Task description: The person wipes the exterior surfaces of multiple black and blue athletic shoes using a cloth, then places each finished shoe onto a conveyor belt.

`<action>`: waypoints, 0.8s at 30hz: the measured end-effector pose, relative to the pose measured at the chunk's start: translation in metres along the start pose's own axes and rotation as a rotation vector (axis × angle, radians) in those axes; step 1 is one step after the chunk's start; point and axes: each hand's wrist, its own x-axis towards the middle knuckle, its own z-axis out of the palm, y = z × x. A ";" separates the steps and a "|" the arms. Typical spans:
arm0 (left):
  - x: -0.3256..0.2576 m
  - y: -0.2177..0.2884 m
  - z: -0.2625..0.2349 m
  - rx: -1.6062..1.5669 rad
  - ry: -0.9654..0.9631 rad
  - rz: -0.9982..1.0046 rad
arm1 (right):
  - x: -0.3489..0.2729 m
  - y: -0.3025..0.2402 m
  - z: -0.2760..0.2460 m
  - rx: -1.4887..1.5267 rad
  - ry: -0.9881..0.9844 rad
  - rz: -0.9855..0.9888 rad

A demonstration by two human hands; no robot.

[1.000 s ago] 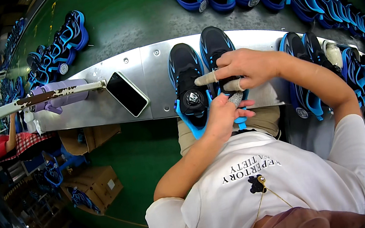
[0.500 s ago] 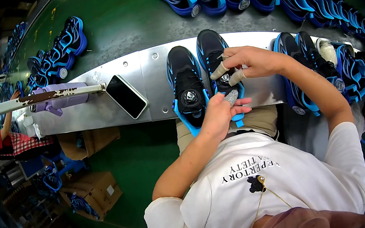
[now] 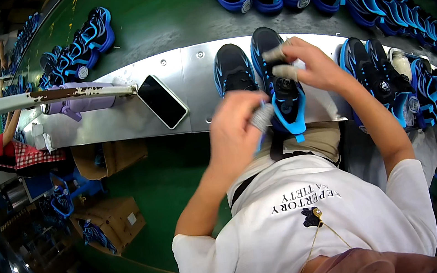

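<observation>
Hands are apart from each other: the left hand (image 3: 235, 128), blurred, covers the back half of the left shoe (image 3: 232, 64), and whether it grips cannot be told; the right hand (image 3: 316, 66) hangs over the right shoe (image 3: 284, 94), thumb and fingers spread. Half a second ago the left hand was at the right shoe's heel and the right hand by its dial; now the left shoe's dial is hidden and the right shoe's opening shows.

From the view's centre, a purple bottle (image 3: 85, 102) lies at ten o'clock, and a phone (image 3: 162, 101) with a dark screen between ten and eleven, both on the metal bench (image 3: 132, 120). Both shoes sit side by side there, the left between twelve and one, the right at two, toes toward twelve. The right shoe's dial (image 3: 285, 83) bears a pale mark too small to read. Between four and five, the white shirt (image 3: 364, 216) carries dark capital lettering, upside down. Near three, more shoes (image 3: 359, 63) wear round pale tags, unreadable.
</observation>
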 end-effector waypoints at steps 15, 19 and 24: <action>0.016 -0.059 -0.022 -0.039 -0.291 -0.021 | 0.126 0.020 0.092 -0.290 -0.394 -0.077; 0.015 -0.056 -0.009 0.110 -0.141 -0.127 | 0.124 0.020 0.092 -0.275 -0.364 -0.051; 0.018 -0.056 -0.018 -0.085 -0.303 -0.056 | 0.126 0.021 0.092 -0.225 -0.334 -0.072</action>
